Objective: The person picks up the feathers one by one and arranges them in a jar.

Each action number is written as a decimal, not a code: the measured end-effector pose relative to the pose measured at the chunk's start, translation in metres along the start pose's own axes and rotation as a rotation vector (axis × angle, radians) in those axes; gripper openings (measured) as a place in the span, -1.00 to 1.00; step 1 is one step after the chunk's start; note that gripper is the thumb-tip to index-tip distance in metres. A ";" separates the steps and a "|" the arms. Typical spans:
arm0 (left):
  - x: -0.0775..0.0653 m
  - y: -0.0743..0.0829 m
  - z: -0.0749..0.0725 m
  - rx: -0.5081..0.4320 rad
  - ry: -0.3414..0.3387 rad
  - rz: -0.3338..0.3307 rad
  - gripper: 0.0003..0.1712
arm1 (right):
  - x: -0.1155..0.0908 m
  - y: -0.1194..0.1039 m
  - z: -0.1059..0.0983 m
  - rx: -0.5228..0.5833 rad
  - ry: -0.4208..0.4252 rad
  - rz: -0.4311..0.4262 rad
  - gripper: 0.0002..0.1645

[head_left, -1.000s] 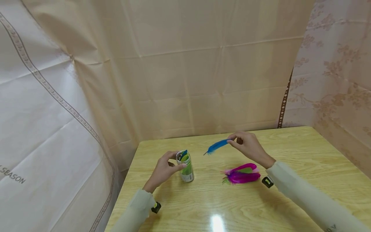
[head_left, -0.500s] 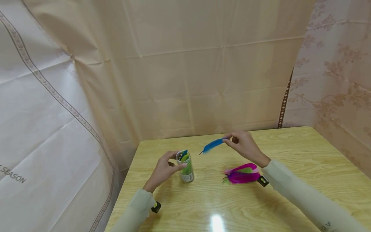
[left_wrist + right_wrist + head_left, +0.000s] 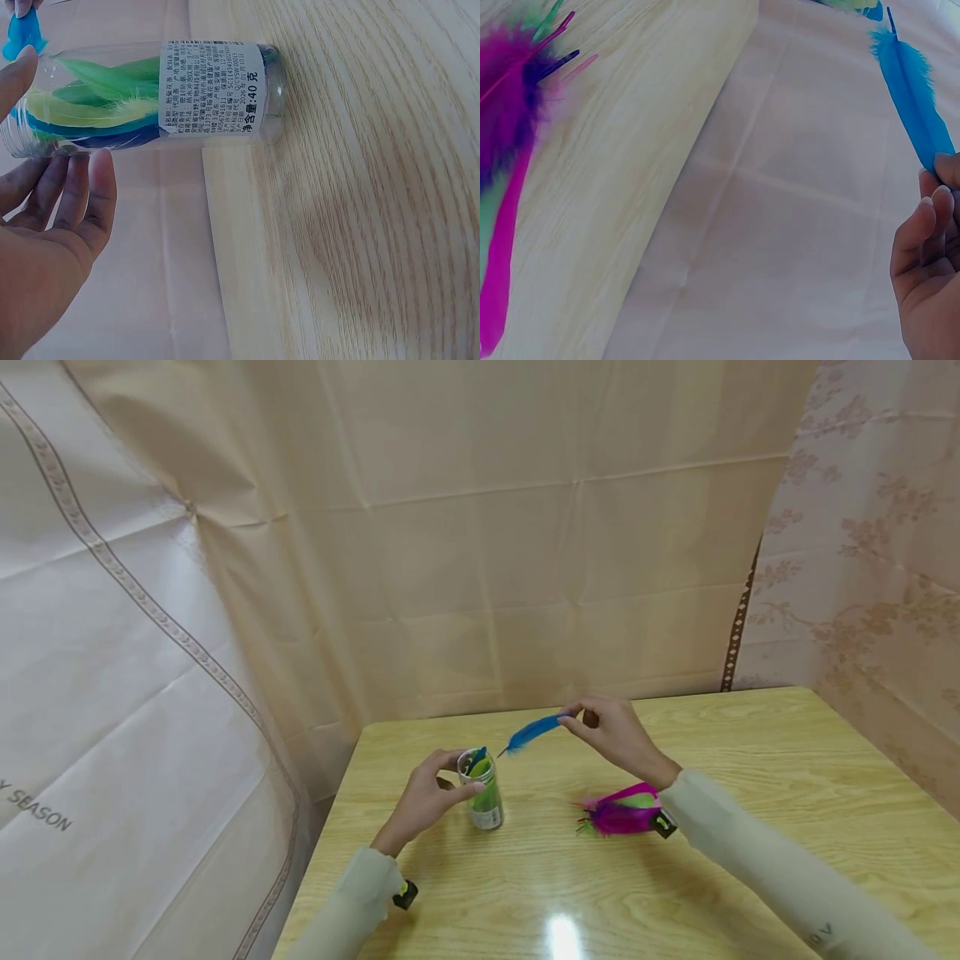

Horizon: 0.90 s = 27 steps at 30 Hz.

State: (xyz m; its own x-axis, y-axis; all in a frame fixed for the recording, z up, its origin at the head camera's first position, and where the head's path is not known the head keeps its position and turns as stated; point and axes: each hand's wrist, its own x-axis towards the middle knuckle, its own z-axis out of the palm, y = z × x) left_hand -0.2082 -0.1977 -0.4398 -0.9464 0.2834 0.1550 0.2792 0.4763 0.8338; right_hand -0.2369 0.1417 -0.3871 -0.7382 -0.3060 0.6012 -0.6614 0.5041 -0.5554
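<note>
A clear jar (image 3: 487,817) stands upright on the table, with green, yellow-green and blue feathers inside it. My left hand (image 3: 424,802) grips it near the rim, thumb on one side and fingers on the other. In the left wrist view the jar (image 3: 150,49) shows a white printed label (image 3: 214,90). My right hand (image 3: 617,737) pinches a blue feather (image 3: 534,731) by its vane tip. The feather's bare quill points down and left, just right of the jar's mouth and apart from it. In the right wrist view the blue feather (image 3: 911,90) sits between thumb and fingers.
A pile of magenta, purple, pink and green feathers (image 3: 618,814) lies on the wooden table (image 3: 720,893) under my right forearm, which hides part of it. A beige cloth (image 3: 465,568) hangs behind the table's far edge.
My right hand has moved left with the blue feather, bringing its quill close to the jar's mouth. My left hand and the jar have stayed in place.
</note>
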 end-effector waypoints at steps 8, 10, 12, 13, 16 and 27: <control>0.000 0.000 0.000 0.003 0.002 -0.002 -0.33 | 0.006 -0.005 0.008 -0.018 0.027 -0.021 -0.96; 0.000 0.000 0.000 0.003 0.001 0.000 -0.33 | 0.008 -0.006 0.010 -0.021 0.035 -0.028 -0.94; 0.000 0.000 0.000 0.003 0.001 0.001 -0.34 | 0.009 -0.007 0.012 -0.021 0.042 -0.037 -0.94; 0.000 0.000 0.000 0.003 0.000 0.002 -0.34 | 0.010 -0.007 0.013 -0.021 0.044 -0.044 -0.94; 0.000 0.000 0.000 0.006 0.002 -0.003 -0.33 | 0.011 -0.008 0.018 -0.026 0.041 -0.062 -0.95; 0.001 0.000 0.001 0.004 0.011 -0.017 -0.34 | 0.016 -0.015 0.030 -0.047 0.017 -0.170 -0.92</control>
State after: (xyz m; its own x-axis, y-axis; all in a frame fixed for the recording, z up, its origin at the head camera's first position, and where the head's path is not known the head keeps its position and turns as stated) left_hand -0.2087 -0.1967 -0.4400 -0.9528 0.2660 0.1466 0.2635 0.4840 0.8344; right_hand -0.2431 0.1046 -0.3861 -0.6140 -0.3765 0.6937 -0.7689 0.4838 -0.4180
